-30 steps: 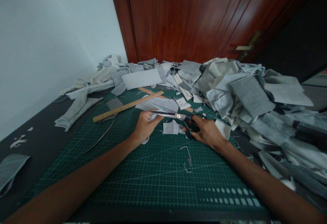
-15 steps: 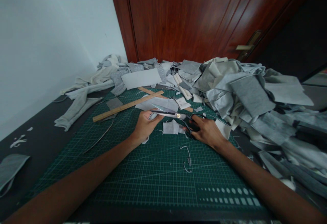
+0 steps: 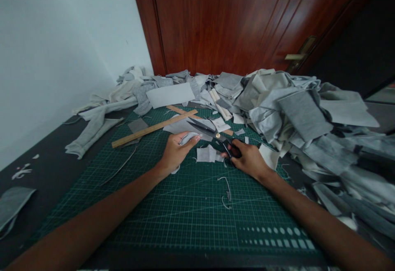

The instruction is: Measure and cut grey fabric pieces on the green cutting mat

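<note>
Between the thumb and fingers of my left hand [image 3: 176, 152] is a light grey piece of fabric [image 3: 189, 137], most of it hidden by the hand. My right hand [image 3: 249, 158] is wrapped round the black handles of a pair of scissors [image 3: 217, 136]. Their dark blades look nearly together and point up and left, just beyond my left fingertips. Under the blades lies a flat grey fabric piece [image 3: 175, 126]. A small grey fabric scrap [image 3: 206, 154] rests on the green cutting mat [image 3: 185, 221] between my hands.
Two wooden rulers cross on the mat, one of them a long ruler [image 3: 148, 131]. Loose grey fabric heaps [image 3: 305, 114] line the back and right. Thin trimmings [image 3: 228, 190] lie in front. A wall [image 3: 61, 36] and a wooden door [image 3: 222, 24] stand behind.
The scissor blades have closed and swung up, away from my left fingers. Before, they were spread, with the lower blade at the held fabric. My left hand has barely moved.
</note>
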`<action>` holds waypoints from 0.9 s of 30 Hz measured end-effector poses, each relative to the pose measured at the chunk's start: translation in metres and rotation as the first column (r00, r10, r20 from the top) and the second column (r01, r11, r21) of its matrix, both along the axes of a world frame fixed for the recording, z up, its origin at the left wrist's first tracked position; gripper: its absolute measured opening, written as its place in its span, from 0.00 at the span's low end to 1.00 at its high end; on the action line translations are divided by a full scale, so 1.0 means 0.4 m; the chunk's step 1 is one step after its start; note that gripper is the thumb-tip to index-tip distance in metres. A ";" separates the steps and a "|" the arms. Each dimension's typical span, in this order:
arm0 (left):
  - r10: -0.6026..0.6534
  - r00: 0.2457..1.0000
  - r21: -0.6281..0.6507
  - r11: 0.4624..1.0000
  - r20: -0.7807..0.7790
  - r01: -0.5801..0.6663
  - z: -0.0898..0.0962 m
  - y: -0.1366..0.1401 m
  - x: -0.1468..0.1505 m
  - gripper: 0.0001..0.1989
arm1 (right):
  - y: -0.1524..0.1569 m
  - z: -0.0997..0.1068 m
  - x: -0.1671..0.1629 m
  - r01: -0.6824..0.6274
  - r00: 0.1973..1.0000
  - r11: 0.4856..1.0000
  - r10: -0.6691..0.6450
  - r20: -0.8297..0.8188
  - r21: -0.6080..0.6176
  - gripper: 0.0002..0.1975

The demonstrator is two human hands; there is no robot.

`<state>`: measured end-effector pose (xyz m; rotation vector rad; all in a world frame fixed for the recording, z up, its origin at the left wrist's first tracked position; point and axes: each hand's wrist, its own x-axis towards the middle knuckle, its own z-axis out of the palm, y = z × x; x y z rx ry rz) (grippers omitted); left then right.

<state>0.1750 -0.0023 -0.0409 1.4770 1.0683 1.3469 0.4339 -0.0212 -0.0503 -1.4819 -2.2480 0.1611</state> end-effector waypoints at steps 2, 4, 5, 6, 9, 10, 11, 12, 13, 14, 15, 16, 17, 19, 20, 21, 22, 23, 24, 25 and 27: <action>0.008 1.000 0.000 1.000 0.000 -0.008 0.004 -0.002 0.002 0.12 | 0.003 0.002 0.002 0.020 0.998 1.000 -0.019 -0.053 0.004 0.13; 0.017 1.000 -0.005 1.000 -0.002 -0.017 0.005 -0.003 0.003 0.12 | 0.005 0.005 0.007 0.028 0.997 0.999 -0.026 -0.079 0.016 0.16; 0.021 1.000 -0.007 1.000 -0.002 -0.021 0.004 -0.003 0.003 0.12 | 0.006 0.007 0.010 0.028 0.996 0.999 -0.026 -0.082 0.024 0.17; 0.024 1.000 -0.008 1.000 -0.001 -0.024 0.002 -0.002 0.003 0.12 | 0.006 0.008 0.012 0.023 0.997 0.999 -0.021 -0.078 0.030 0.17; 0.035 0.999 0.002 0.999 0.012 -0.035 -0.005 0.003 0.002 0.12 | 0.003 0.009 0.013 -0.003 0.999 0.998 0.005 -0.045 0.057 0.18; 0.039 0.999 0.005 0.999 0.019 -0.039 -0.007 0.005 0.001 0.13 | 0.002 0.009 0.011 -0.015 0.999 0.998 0.017 -0.031 0.063 0.18; 0.044 0.999 0.008 0.999 0.028 -0.044 -0.010 0.007 0.001 0.13 | 0.001 0.009 0.010 -0.028 0.999 0.997 0.029 -0.020 0.067 0.17; 0.049 0.998 0.009 0.999 0.035 -0.050 -0.011 0.009 0.000 0.13 | 0.000 0.009 0.009 -0.039 0.999 0.997 0.040 -0.010 0.067 0.17; 0.053 0.998 0.009 0.999 0.040 -0.054 -0.012 0.010 0.000 0.12 | 0.000 0.009 0.007 -0.047 0.999 0.997 0.047 0.000 0.064 0.17; 0.056 0.998 0.011 0.998 0.043 -0.056 -0.013 0.011 -0.001 0.12 | 0.000 0.009 0.007 -0.050 0.999 0.997 0.049 0.011 0.060 0.17; 0.056 0.998 0.014 0.998 0.042 -0.057 -0.013 0.012 -0.002 0.12 | 0.000 0.009 0.006 -0.049 0.999 0.997 0.047 0.021 0.056 0.17; 0.054 0.998 0.018 0.998 0.039 -0.055 -0.013 0.011 -0.002 0.11 | 0.000 0.009 0.006 -0.046 0.999 0.997 0.044 0.029 0.054 0.17; 0.050 0.998 0.023 0.998 0.036 -0.051 -0.012 0.011 -0.003 0.11 | 0.001 0.009 0.006 -0.043 0.999 0.998 0.041 0.034 0.053 0.17; 0.044 0.999 0.035 0.998 0.029 -0.045 -0.011 0.009 -0.003 0.10 | 0.002 0.010 0.008 -0.044 0.998 0.998 0.042 0.035 0.048 0.17; 0.045 0.999 0.038 0.998 0.027 -0.046 -0.010 0.008 -0.003 0.10 | 0.002 0.010 0.008 -0.048 0.998 0.998 0.047 0.034 0.044 0.17; 0.049 0.998 0.038 0.998 0.027 -0.050 -0.009 0.007 -0.003 0.10 | 0.003 0.011 0.009 -0.054 0.998 0.998 0.053 0.032 0.036 0.17; 0.053 0.998 0.037 0.998 0.028 -0.054 -0.007 0.006 -0.002 0.10 | 0.003 0.012 0.009 -0.061 0.998 0.998 0.060 0.031 0.029 0.16; 0.056 0.998 0.035 0.998 0.031 -0.057 -0.006 0.006 -0.002 0.10 | 0.003 0.012 0.009 -0.067 0.997 0.998 0.066 0.030 0.022 0.16; 0.059 0.998 0.032 0.998 0.033 -0.060 -0.004 0.005 -0.001 0.10 | 0.003 0.013 0.009 -0.072 0.997 0.997 0.072 0.030 0.017 0.16; 0.059 0.998 0.029 0.998 0.035 -0.060 -0.002 0.004 0.000 0.11 | 0.003 0.013 0.009 -0.076 0.997 0.997 0.075 0.031 0.014 0.15; 0.058 0.998 0.029 0.998 0.036 -0.059 0.001 0.004 0.001 0.11 | 0.003 0.014 0.008 -0.085 0.996 0.996 0.085 0.030 0.012 0.15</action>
